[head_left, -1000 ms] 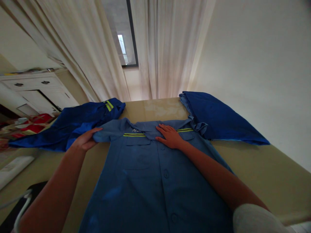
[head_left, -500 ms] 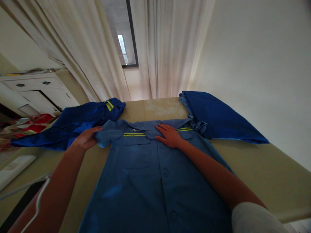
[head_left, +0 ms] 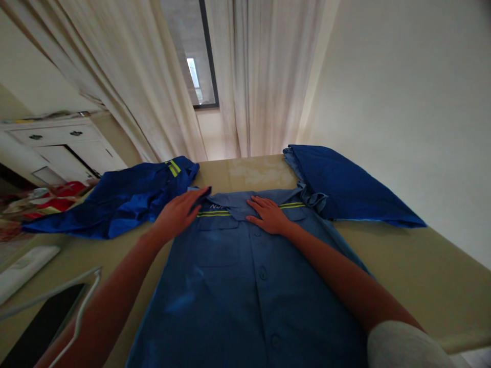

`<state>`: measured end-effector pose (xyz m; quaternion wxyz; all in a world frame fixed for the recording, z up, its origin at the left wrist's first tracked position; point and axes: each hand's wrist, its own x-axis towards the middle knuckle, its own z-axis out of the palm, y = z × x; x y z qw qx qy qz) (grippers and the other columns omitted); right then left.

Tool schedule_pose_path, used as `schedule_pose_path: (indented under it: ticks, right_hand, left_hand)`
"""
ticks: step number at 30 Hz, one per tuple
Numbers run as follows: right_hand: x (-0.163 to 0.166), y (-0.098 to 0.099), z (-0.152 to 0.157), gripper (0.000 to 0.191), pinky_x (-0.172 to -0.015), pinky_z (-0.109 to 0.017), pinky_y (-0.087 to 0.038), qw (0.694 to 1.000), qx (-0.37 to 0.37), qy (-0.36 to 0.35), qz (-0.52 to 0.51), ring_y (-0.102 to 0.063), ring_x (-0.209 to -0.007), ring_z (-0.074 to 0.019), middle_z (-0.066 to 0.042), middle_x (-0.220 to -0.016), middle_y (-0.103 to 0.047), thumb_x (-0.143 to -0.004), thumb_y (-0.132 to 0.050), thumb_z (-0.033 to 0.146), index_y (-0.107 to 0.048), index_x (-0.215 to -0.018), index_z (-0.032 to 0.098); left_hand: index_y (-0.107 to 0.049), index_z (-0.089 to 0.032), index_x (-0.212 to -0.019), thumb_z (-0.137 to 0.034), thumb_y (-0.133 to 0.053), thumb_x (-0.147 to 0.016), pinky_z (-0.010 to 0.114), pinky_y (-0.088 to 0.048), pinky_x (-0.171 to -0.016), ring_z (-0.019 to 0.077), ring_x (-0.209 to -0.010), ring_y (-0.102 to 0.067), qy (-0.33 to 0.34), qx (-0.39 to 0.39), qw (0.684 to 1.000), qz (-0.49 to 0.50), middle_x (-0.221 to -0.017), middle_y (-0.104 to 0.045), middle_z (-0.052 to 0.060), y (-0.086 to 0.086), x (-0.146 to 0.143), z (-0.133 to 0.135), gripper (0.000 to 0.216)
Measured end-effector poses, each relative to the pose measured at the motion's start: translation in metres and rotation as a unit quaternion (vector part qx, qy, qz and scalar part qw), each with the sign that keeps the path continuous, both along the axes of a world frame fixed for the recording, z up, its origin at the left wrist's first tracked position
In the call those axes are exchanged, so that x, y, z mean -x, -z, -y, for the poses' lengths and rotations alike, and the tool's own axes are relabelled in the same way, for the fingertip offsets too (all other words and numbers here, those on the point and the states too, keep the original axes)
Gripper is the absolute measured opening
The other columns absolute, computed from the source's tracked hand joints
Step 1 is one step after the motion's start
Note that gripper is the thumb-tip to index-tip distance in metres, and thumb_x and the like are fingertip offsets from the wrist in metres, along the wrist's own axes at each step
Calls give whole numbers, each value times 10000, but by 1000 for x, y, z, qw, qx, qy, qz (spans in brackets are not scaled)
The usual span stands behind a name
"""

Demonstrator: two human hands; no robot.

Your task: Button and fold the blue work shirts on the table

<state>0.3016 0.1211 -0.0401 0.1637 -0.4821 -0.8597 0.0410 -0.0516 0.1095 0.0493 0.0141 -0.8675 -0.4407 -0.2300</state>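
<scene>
The shirt [head_left: 226, 286] lies front up on the desk [head_left: 414, 266], its sleeve [head_left: 206, 193] pinched in the left hand [head_left: 178, 214], while the right hand [head_left: 269, 215] rests flat on it, gripping nothing, between yellow stripes [head_left: 293, 205].

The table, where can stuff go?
Bare: right of the shirt, in front of the right blue cloth; also behind the shirt, between that cloth and the left blue cloth. Left front is crowded: black object, white object.

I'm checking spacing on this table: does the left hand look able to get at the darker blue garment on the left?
Probably yes: the left hand is close beside the darker blue garment, with nothing visibly blocking, though it may be holding the shirt.
</scene>
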Motion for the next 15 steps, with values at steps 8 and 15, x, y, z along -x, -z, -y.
schedule_pose_path:
  ticks: [8, 15]
  right_hand:
    - [0, -2, 1, 784, -1291, -481, -268, 1000, 12, 0, 13, -376, -1551, -302, -132, -1679, -398, -1051, -331, 720, -448, -1617, 191]
    - [0, -1, 0, 760, -1290, -513, -269, 1000, 19, 1, 8, -365, -1557, -314, -121, -1684, -388, -1048, -350, 707, -428, -1632, 227]
  left_hand:
    - [-448, -239, -1599, -366, -635, -965, 529, -452, -1092, 365, -1250, -643, -90, 42, 974, -205, -1405, -664, 165, 26, -9, 48, 672]
    - [-715, -233, -1254, -305, -438, -1016, 436, -527, -992, 300, -1095, -706, -74, 191, 973, -101, -1219, -729, 125, 37, 9, 49, 372]
